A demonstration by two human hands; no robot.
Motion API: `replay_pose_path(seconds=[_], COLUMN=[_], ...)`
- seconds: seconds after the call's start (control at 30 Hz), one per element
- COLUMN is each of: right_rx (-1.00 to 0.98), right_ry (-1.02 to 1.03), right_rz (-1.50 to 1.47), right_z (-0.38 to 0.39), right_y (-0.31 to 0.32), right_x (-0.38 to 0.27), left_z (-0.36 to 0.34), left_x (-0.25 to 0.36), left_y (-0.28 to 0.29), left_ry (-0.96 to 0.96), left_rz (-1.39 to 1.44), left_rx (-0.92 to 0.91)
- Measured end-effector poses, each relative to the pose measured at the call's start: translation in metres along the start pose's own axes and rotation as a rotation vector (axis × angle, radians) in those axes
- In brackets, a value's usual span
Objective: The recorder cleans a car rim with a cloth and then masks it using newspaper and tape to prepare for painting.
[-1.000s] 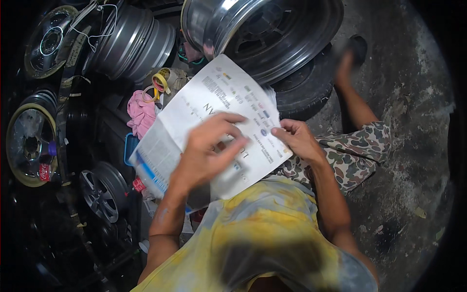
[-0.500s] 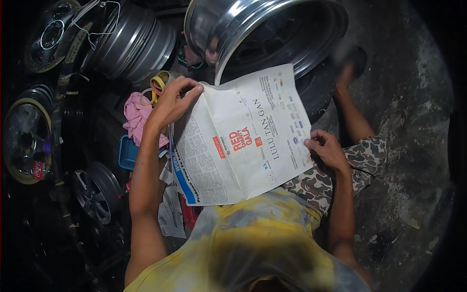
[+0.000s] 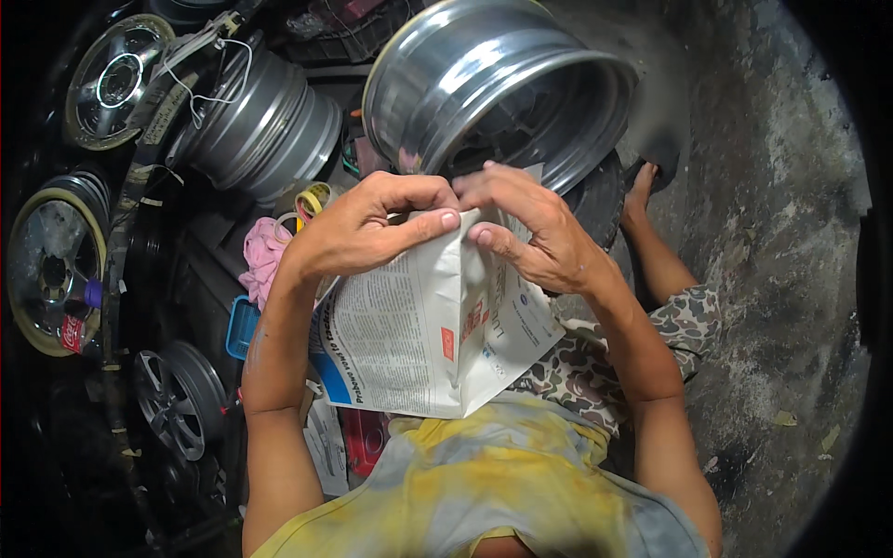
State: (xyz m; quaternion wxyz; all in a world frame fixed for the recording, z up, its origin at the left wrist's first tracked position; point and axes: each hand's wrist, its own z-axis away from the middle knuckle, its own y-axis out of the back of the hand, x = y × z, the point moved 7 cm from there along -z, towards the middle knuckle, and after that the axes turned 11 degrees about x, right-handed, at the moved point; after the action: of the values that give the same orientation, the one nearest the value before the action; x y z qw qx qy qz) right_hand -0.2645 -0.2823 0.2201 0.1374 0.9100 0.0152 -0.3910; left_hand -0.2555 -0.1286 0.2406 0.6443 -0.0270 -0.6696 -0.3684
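Observation:
Both hands meet at the top edge of a newspaper sheet (image 3: 391, 325) that hangs over my lap, bent along a crease down its middle. My left hand (image 3: 381, 219) pinches the sheet beside the crease, thumb on the near face. At the other side of the crease, my right hand (image 3: 535, 228) has its thumb against the paper and its fingers curled over the top; the fingertips are slightly blurred. Just beyond the hands stands a large polished wheel rim (image 3: 465, 70), tilted with its open side toward me.
A black tyre (image 3: 595, 200) lies under the big rim. To the left are a silver rim (image 3: 265, 112), a spoked wheel (image 3: 177, 400), a pink cloth (image 3: 265, 251), tape rolls (image 3: 312, 200) and a blue basket (image 3: 242, 325). A red case (image 3: 365, 437) sits near my left elbow.
My right hand has moved from the sheet's right edge up and left to join my left hand. The newspaper, spread nearly flat before, now bends at its middle crease.

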Motion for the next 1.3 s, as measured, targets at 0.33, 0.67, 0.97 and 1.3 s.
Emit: replay_pose_path(seconds=[0.33, 0.67, 0.97, 1.3], right_rx=[-0.002, -0.043, -0.537, 0.25], right_ry=[0.132, -0.126, -0.655, -0.646], right_rz=[0.029, 0.022, 0.056, -0.454], right_z=[-0.003, 0.01, 0.03, 0.01], right_y=[0.003, 0.009, 0.069, 0.122], right_x=[-0.003, 0.033, 0.132, 0.132], left_z=[-0.008, -0.019, 0.025, 0.061], left_x=[0.008, -0.035, -0.102, -0.088], left_y=[-0.007, 0.006, 0.069, 0.099], left_ry=[-0.062, -0.026, 0.3, 0.206], left_rz=[0.103, 0.288, -0.104, 0.119], left_rx=[0.011, 0.149, -0.081, 0.129])
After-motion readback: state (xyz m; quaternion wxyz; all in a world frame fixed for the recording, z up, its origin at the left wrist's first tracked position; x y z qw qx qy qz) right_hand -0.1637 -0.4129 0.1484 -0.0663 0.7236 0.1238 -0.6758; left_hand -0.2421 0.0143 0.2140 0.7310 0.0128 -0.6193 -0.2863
